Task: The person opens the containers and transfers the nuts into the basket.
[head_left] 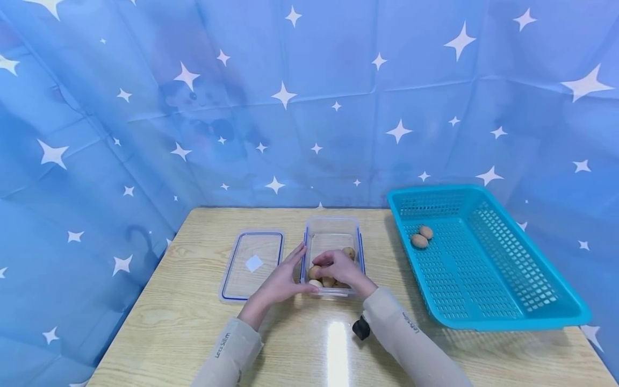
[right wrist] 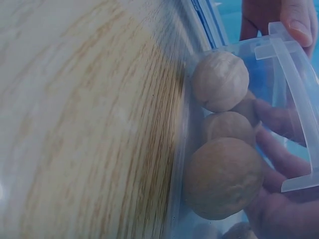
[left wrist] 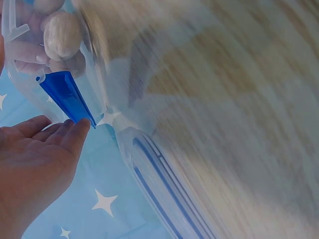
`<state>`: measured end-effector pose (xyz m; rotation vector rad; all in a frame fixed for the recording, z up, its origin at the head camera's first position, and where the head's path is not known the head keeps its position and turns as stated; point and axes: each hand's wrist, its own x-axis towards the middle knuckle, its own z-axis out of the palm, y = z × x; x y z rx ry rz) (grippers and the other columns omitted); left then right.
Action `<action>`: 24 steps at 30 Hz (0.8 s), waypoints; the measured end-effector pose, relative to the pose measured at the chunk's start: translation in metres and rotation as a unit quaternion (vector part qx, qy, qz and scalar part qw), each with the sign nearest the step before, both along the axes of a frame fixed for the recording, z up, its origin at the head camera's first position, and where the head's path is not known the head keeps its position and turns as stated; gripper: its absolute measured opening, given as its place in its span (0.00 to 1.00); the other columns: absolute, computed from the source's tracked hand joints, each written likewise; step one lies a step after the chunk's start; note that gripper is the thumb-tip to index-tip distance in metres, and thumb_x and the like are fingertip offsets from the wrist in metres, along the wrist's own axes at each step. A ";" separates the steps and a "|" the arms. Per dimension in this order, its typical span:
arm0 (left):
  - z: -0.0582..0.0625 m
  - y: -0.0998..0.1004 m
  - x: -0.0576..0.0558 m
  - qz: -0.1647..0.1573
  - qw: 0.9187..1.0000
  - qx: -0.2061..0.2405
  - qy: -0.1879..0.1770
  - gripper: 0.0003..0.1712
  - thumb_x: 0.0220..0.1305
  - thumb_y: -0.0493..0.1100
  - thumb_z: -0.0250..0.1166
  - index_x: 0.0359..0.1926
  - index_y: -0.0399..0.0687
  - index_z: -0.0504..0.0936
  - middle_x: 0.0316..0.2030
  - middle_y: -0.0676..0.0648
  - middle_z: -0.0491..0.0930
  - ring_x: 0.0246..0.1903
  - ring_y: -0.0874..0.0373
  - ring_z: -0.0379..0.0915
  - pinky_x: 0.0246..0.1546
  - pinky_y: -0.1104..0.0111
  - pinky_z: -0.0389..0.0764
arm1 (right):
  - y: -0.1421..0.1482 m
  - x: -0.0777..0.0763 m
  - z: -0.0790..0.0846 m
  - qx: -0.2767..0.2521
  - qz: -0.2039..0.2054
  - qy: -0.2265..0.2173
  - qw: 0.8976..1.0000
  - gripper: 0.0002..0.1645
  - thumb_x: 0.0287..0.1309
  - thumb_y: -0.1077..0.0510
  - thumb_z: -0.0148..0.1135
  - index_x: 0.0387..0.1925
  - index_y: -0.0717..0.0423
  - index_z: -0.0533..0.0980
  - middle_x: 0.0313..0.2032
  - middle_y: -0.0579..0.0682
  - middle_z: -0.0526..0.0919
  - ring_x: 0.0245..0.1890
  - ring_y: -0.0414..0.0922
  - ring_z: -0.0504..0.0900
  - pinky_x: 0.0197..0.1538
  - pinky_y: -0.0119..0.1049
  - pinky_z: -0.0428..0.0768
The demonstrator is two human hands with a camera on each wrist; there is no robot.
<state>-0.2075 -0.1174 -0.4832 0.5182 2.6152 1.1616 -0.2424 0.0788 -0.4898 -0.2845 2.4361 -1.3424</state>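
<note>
A clear plastic food box (head_left: 333,219) with blue side latches stands on the table, several walnuts (right wrist: 227,179) in its near end. My left hand (head_left: 282,282) rests against its left side, fingers fairly straight along the wall by a blue latch (left wrist: 67,94). The left thumb touches the near corner of the rim. Inside the box is my right hand (head_left: 340,267), its thumb and fingers around a walnut (head_left: 315,272) near the left wall. From the right wrist, other walnuts and the clear wall partly cover those fingertips.
The box's clear lid (head_left: 242,269), edged in blue, lies flat to the left with a white square on it. On the right is a large turquoise basket (head_left: 488,269) holding two walnuts (head_left: 419,241). A starry blue curtain (head_left: 329,134) hangs behind the table.
</note>
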 end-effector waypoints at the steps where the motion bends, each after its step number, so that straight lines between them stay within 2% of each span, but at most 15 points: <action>1: 0.000 0.000 0.000 0.001 1.000 0.000 -0.001 0.64 0.52 0.62 0.75 0.79 0.47 0.48 0.81 0.50 0.42 0.77 0.42 0.46 0.74 0.44 0.61 | 0.000 0.000 0.000 0.002 -0.001 0.001 1.000 0.16 0.60 0.60 0.68 0.51 0.57 0.83 0.50 0.53 0.87 0.50 0.50 0.84 0.57 0.47 0.82; 8: -0.002 -0.001 -0.001 0.002 1.000 -0.002 0.009 0.64 0.51 0.63 0.75 0.79 0.47 0.49 0.81 0.49 0.42 0.78 0.42 0.45 0.75 0.45 0.60 | -0.001 0.000 0.002 0.000 -0.013 -0.001 1.000 0.15 0.61 0.57 0.68 0.49 0.55 0.84 0.48 0.50 0.88 0.48 0.47 0.85 0.52 0.43 0.84; 24: -0.002 -0.001 -0.001 -0.002 1.000 -0.003 0.012 0.65 0.51 0.63 0.75 0.79 0.46 0.49 0.80 0.47 0.43 0.77 0.40 0.47 0.74 0.43 0.60 | 0.000 0.002 0.002 0.008 -0.017 0.022 1.000 0.13 0.60 0.54 0.70 0.46 0.52 0.86 0.45 0.48 0.89 0.44 0.45 0.85 0.50 0.43 0.84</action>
